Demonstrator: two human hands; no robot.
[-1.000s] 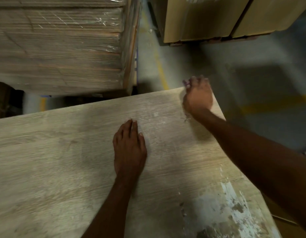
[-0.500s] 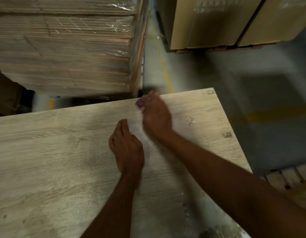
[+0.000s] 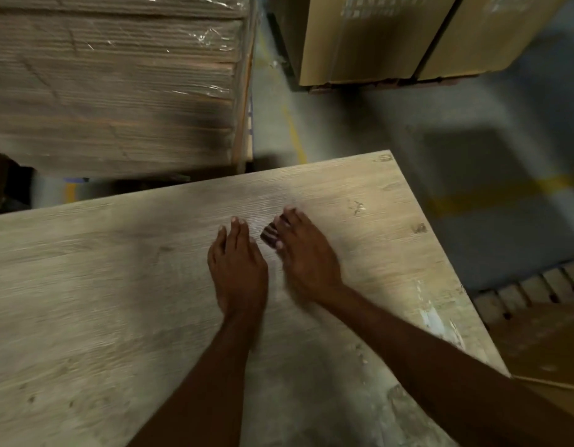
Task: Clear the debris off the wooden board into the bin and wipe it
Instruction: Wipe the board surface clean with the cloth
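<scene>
A pale wood-grain board fills the lower part of the head view, its far right corner near the top middle. My left hand lies flat, palm down, on the middle of the board and holds nothing. Just to its right, my right hand also rests on the board, blurred by motion, with its fingers bent toward the left hand and nothing visible in it. White flecks and a smear of debris lie by the board's right edge. Small dark marks sit near the far corner. No bin is in view.
A wrapped stack of cardboard sheets stands beyond the board's far edge on the left. Tan cartons sit at the top right on the grey floor with its yellow lines. A slatted pallet lies right of the board.
My right hand has swept from the board's far right corner leftward across the surface and now sits close beside my left hand. My left hand has stayed in place.
</scene>
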